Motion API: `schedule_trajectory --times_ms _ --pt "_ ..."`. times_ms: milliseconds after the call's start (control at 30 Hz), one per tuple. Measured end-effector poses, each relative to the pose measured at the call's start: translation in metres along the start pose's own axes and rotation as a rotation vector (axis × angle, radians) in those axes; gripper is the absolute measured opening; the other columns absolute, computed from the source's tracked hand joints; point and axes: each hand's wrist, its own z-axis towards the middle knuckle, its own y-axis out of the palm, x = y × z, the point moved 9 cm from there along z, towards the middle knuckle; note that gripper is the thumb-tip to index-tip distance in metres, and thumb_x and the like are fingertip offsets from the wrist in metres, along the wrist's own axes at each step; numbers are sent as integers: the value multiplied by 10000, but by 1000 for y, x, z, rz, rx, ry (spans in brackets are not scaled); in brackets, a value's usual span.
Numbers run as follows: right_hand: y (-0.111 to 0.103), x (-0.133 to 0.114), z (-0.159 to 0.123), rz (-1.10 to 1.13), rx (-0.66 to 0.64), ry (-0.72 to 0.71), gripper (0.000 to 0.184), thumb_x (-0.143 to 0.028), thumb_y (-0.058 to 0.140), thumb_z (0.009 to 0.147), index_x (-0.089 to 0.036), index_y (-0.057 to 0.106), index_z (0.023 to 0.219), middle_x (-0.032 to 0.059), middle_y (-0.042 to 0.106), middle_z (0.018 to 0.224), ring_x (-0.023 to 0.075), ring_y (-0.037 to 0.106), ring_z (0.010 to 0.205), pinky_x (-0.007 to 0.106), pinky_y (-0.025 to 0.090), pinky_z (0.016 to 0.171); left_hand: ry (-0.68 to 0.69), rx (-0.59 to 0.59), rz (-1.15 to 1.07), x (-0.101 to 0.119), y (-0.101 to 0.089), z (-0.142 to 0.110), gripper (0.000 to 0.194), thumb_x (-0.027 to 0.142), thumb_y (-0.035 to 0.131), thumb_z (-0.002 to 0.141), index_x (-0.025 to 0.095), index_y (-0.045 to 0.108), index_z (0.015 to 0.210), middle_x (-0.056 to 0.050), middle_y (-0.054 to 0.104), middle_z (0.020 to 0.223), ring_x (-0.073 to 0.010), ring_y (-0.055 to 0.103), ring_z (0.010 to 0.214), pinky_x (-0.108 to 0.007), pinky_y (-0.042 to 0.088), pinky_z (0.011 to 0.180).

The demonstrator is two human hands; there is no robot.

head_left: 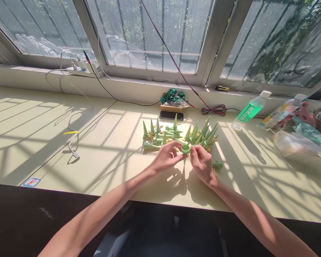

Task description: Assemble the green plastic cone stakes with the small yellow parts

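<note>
A hollow light-green plastic cone is held above the table, its round opening facing up and its tip pointing down. My left hand grips it from the left between thumb and fingers. At the right edge of the opening, the fingertips of my right hand are pinched together; whether they hold a small piece there is hidden. Just beyond my hands stand and lie several similar green cones, some with small yellow parts at their bases. One green cylindrical piece lies beside my right wrist.
A black phone lies behind the cones, before a small box with green material. To the right are a tilted bottle of green liquid, coiled wire and plastic bags. A white cable lies left.
</note>
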Motion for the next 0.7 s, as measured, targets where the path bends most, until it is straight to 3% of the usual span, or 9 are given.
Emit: schedule_trajectory --times_ms 200,300,367,500,700 --pt "-2 -6 1 17 21 -46 255 -409 506 1009 -212 555 856 -33 466 612 110 421 477 248 354 447 -299 -81 -311 -19 7 0 571 684 570 865 121 631 789 -24 610 703 -68 497 431 -180 353 354" --pt "1 -11 1 -13 -26 -79 245 -405 504 1009 -207 569 880 -18 509 639 113 454 490 249 371 452 -465 -213 -433 -29 20 -6 714 754 445 887 95 665 721 -71 628 650 -79 482 416 -202 338 355" --pt "5 -15 1 -24 -72 -106 229 -394 506 1008 -202 583 909 -9 546 662 113 481 495 248 386 456 -529 -287 -481 -32 27 -10 732 764 446 880 91 688 723 -101 650 676 -91 499 447 -210 340 366" --pt "8 -16 1 4 -120 -104 210 -389 509 1006 -202 578 942 0 583 707 114 524 505 245 410 458 -530 -307 -534 -32 30 -10 567 682 573 867 132 689 788 -78 667 711 -90 492 449 -213 344 369" --pt "11 -6 1 70 -140 -42 210 -409 525 998 -206 569 971 -19 554 694 112 523 496 246 415 460 -403 -293 -461 -25 22 -7 427 586 606 896 162 624 846 3 570 556 -87 473 399 -212 348 397"
